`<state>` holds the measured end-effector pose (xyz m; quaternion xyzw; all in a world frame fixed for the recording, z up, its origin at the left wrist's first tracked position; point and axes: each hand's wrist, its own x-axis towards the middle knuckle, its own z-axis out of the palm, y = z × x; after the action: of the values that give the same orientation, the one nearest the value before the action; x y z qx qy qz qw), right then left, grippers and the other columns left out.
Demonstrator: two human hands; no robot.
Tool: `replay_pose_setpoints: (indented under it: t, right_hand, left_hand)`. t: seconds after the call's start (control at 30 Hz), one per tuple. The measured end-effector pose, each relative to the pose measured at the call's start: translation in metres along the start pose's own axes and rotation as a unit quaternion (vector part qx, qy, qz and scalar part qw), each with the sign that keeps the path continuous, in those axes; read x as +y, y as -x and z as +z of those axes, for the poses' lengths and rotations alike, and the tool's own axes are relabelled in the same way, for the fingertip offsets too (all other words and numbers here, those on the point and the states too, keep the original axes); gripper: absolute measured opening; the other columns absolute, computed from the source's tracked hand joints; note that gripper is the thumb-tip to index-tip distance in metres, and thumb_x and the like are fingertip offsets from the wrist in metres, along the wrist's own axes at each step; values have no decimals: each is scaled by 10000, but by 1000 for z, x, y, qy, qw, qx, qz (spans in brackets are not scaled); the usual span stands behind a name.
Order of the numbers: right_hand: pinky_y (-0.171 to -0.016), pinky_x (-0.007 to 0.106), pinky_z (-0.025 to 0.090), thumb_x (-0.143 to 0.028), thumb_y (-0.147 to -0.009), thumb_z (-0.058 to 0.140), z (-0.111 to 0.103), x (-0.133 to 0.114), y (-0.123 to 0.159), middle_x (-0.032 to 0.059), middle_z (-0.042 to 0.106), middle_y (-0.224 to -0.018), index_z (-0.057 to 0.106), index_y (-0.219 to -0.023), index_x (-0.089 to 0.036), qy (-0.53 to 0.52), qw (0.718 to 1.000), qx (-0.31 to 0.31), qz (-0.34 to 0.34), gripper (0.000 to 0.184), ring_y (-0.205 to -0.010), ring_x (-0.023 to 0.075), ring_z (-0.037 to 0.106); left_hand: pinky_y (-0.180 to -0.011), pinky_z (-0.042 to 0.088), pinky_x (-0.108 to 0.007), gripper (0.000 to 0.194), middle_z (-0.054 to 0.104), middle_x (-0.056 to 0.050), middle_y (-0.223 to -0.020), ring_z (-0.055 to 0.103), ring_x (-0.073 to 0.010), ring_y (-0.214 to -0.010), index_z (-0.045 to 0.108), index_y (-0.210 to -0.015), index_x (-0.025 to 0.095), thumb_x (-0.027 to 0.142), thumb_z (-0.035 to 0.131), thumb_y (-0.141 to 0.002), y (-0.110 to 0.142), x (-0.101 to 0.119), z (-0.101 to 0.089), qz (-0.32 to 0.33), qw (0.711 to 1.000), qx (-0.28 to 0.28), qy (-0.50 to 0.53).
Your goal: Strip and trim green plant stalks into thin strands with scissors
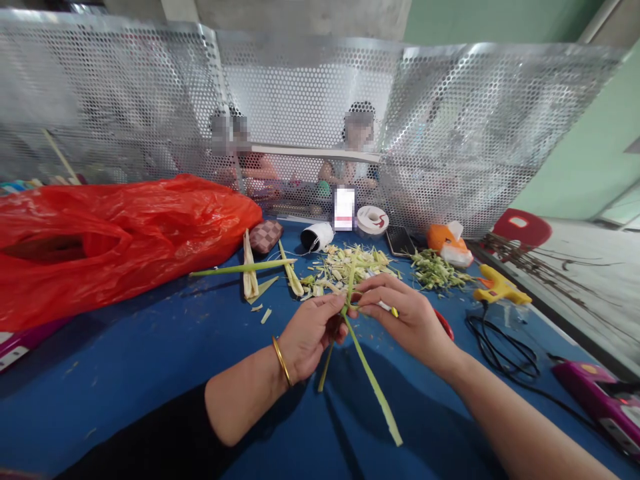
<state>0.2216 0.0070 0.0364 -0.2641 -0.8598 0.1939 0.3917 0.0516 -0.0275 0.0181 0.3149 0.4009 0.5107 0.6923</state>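
Observation:
My left hand [316, 333], wearing a gold bangle [281, 362], is closed in a pinch on a light green leaf strip [373, 377]. Its long end hangs down over the blue table, while another piece points up above the fingertips. A shorter, browner strip [326, 367] dangles below the left fingers. My right hand [400, 313] is also closed, its fingertips against the strips at the crossing. A small white and yellow object [387, 309] shows beneath the right fingers; its kind is unclear. Beyond the hands lies a heap of pale leaf scraps [360, 261].
Leaf strips [250, 267] and a red plastic bag [125, 233] lie left. Behind the scraps are a thread spool [320, 237], ribbon roll [373, 220] and phone [399, 240]. A yellow glue gun [500, 285] with black cord is right. People sit beyond a perforated screen [300, 80].

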Motion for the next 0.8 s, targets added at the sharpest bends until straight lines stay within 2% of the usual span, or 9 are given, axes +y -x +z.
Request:
replay_pose_setpoints:
  t: [0.07,0.2,0.37,0.47,0.57,0.63,0.8]
  right_hand:
    - [-780,317,491,-170,-883,541,2,-2,1,51,595,-926,642,-816,-206,7,999,31,13,126,-870,169,594]
    - [-704,293,477,-131,-847,548,5,-6,3,45,570,-843,601,-744,-194,38,998,51,19,132,-792,165,574]
    - [-667,292,464,-130,-866,507,11,-7,5,59,552,-861,621,-737,-192,101,995,14,7,183,-768,166,561]
    - [-705,293,471,-141,-888,499,8,-5,4,56,556,-885,636,-799,-194,41,999,12,12,172,-807,163,565]
    - [-729,285,474,-162,-891,531,1,-3,0,32,581,-878,621,-937,-209,-52,998,-2,36,112,-811,149,566]
    - [-713,278,471,-176,-874,573,-3,-2,-1,15,595,-852,614,-996,-219,-87,995,-6,48,135,-780,140,564]
    - [-678,276,459,-236,-819,662,-2,2,-1,2,624,-804,657,-908,-224,-116,992,-3,41,89,-739,140,572]
  left_hand:
    - [-422,352,-161,237,606,11,-666,488,-35,-450,635,-763,125,358,680,-761,0,0,0,7,1000,0,-15]
    - [-406,327,-156,294,629,25,-671,467,-30,-421,619,-924,152,355,714,-734,-2,-2,-1,37,998,-6,-49]
    - [-389,317,-167,267,613,21,-641,472,-38,-413,608,-735,137,376,725,-709,-5,-6,-3,54,993,-14,-100]
    - [-385,304,-166,275,614,20,-637,471,-38,-416,642,-736,140,405,715,-719,-6,-5,-5,58,992,-24,-107]
    - [-390,300,-160,274,619,20,-635,459,-30,-414,665,-756,144,408,727,-709,-5,-1,-4,48,995,-10,-85]
    - [-389,292,-156,276,618,21,-631,441,-22,-407,677,-767,143,402,741,-695,-4,2,-3,33,997,1,-63]
    - [-384,285,-161,298,587,24,-580,421,-21,-397,641,-620,130,397,768,-657,0,3,-1,9,999,-5,-35]
